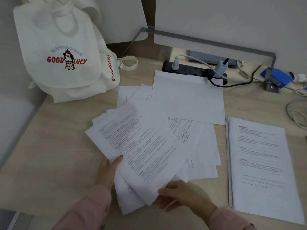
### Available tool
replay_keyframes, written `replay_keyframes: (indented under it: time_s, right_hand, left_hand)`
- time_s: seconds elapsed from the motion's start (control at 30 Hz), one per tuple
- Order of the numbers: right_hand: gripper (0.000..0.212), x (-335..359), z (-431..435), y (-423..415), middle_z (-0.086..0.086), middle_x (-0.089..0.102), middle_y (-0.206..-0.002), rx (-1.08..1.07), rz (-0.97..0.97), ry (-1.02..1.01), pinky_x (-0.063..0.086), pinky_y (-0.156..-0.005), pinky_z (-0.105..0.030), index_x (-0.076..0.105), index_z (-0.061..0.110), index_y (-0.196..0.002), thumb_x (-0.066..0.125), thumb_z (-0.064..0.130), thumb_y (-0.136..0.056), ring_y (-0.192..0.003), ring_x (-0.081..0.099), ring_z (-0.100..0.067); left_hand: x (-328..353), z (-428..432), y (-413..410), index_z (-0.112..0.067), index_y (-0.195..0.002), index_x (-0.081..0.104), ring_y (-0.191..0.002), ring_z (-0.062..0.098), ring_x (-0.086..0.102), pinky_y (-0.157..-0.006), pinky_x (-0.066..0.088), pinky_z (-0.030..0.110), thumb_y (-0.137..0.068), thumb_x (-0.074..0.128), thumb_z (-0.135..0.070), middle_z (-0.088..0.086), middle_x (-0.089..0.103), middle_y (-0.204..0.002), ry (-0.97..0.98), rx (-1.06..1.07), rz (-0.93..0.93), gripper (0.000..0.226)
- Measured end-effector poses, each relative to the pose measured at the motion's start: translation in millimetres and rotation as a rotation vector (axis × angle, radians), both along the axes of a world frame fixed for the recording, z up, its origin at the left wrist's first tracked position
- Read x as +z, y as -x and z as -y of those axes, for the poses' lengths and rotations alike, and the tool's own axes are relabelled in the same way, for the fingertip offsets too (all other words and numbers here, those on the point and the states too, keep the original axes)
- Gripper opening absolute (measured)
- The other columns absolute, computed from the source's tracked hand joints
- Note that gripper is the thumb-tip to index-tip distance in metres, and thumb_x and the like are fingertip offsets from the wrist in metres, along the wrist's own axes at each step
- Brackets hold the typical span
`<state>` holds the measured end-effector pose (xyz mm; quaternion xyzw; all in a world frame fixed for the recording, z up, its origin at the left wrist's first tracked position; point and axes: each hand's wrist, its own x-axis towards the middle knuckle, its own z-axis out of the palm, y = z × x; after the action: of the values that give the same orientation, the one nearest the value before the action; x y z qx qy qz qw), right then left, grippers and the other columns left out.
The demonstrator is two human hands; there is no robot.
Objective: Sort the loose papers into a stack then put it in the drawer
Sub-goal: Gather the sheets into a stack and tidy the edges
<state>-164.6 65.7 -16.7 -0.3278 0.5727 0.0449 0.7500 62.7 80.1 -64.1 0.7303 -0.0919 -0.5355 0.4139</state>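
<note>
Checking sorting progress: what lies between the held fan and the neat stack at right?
Head view: right of the held fan, loose printed sheets on the desk, then a bare strip.

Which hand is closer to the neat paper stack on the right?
Right. The right hand pinches the fanned papers at their bottom edge, left of the neat paper stack; the left hand grips their far left side.

White bag (61, 52) reads "GOOD LUCY", "MINGHAO BAG".

Both hands, left (108, 170) and right (181, 195), grip fanned papers (141, 146) over the desk (54, 146).
</note>
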Motion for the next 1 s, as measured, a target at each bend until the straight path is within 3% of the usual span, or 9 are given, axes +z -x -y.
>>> replay_keyframes:
  time_s: [0.1, 0.17, 0.27, 0.33, 0.5, 0.7, 0.83, 0.9, 1.0]
  right_hand:
    - [0.031, -1.3, 14.1, 5.2, -0.007, 0.07, -0.067, -0.007, -0.106, 0.111, 0.054, -0.054, -0.026, 0.066, 0.003, -0.08, 0.058, 0.031, -0.089, -0.054, 0.064, -0.016]
    - [0.03, -5.4, 34.9, 22.3, -0.009, 0.065, -0.066, -0.061, -0.336, 0.428, 0.051, -0.052, -0.027, 0.06, 0.005, -0.073, 0.056, 0.029, -0.09, -0.053, 0.06, -0.017]
    - [0.013, -4.4, 76.9, 44.9, -0.006, 0.063, -0.083, -0.007, -0.634, 0.946, 0.044, -0.058, -0.023, 0.059, 0.008, -0.088, 0.056, 0.02, -0.089, -0.072, 0.059, -0.019]
    - [0.025, -9.4, 107.0, 49.5, -0.01, 0.059, -0.107, 0.168, -0.705, 1.107, 0.046, -0.074, -0.029, 0.058, 0.007, -0.11, 0.057, 0.018, -0.088, -0.093, 0.058, -0.025]
    - [0.063, -25.9, 156.4, 37.6, -0.016, 0.026, -0.15, 0.553, -0.78, 1.135, 0.028, -0.11, -0.038, 0.027, 0.01, -0.142, 0.055, 0.024, -0.089, -0.136, 0.029, -0.032]
    - [0.053, -26.1, 182.2, 26.4, -0.019, 0.055, -0.114, 0.848, -0.954, 1.198, 0.046, -0.081, -0.038, 0.029, 0.008, -0.137, 0.049, 0.019, -0.089, -0.102, 0.056, -0.034]
    - [0.039, -33.4, 189.8, 29.9, -0.023, 0.061, -0.09, 1.035, -0.978, 1.321, 0.049, -0.066, -0.041, 0.049, -0.005, -0.118, 0.06, -0.001, -0.08, -0.077, 0.061, -0.038]
    - [0.021, -34.9, 193.9, 31.6, -0.024, 0.06, -0.08, 0.955, -0.955, 1.353, 0.045, -0.058, -0.038, 0.057, -0.007, -0.101, 0.059, -0.002, -0.08, -0.07, 0.06, -0.038]
    - [0.02, -26.3, 199.1, 31.7, -0.019, 0.056, -0.082, 0.486, -0.934, 1.305, 0.037, -0.061, -0.034, 0.054, -0.001, -0.093, 0.04, 0.013, -0.095, -0.077, 0.055, -0.035]
  left_hand:
    - [-1.2, 0.6, -1.1, -0.013, -0.122, 0.052, -0.105, 0.024, 0.053, -0.095, 0.041, 0.036, -0.089, 0.054, -0.011, 0.007, 0.057, -0.118, -0.026, -0.03, 0.063, 0.034]
    - [3.0, -0.1, -4.2, -0.012, -0.127, 0.049, -0.105, 0.023, 0.052, -0.095, 0.04, 0.037, -0.089, 0.051, -0.01, 0.007, 0.057, -0.121, -0.032, -0.032, 0.105, 0.038]
    - [10.2, -1.5, -12.5, -0.012, -0.133, 0.045, -0.112, 0.024, 0.05, -0.1, 0.037, 0.039, -0.09, 0.048, -0.007, 0.008, 0.055, -0.127, -0.03, -0.048, 0.208, 0.043]
    - [12.6, -1.6, -19.3, -0.01, -0.134, 0.044, -0.119, 0.027, 0.048, -0.101, 0.035, 0.039, -0.091, 0.046, -0.005, 0.007, 0.054, -0.126, -0.039, -0.066, 0.269, 0.044]
    - [12.2, -5.0, -34.5, -0.007, -0.129, 0.046, -0.115, 0.029, 0.05, -0.095, 0.039, 0.039, -0.09, 0.045, -0.005, 0.007, 0.055, -0.119, -0.064, -0.072, 0.337, 0.039]
    - [14.5, -5.2, -36.6, -0.009, -0.125, 0.047, -0.085, 0.011, 0.052, -0.067, 0.041, 0.021, -0.093, 0.05, -0.013, 0.002, 0.054, -0.109, -0.026, -0.041, 0.268, 0.033]
    - [13.9, -6.3, -38.7, -0.014, -0.118, 0.05, -0.09, 0.016, 0.055, -0.073, 0.042, 0.025, -0.092, 0.051, -0.014, 0.001, 0.058, -0.105, -0.021, -0.045, 0.253, 0.026]
    - [13.3, -6.9, -38.9, -0.018, -0.112, 0.05, -0.088, 0.013, 0.056, -0.07, 0.042, 0.022, -0.092, 0.051, -0.013, -0.005, 0.059, -0.097, -0.011, -0.042, 0.245, 0.02]
    - [13.2, -7.8, -38.5, -0.019, -0.109, 0.051, -0.082, 0.004, 0.054, -0.072, 0.042, 0.023, -0.093, 0.05, -0.012, -0.009, 0.058, -0.094, 0.004, -0.037, 0.243, 0.018]
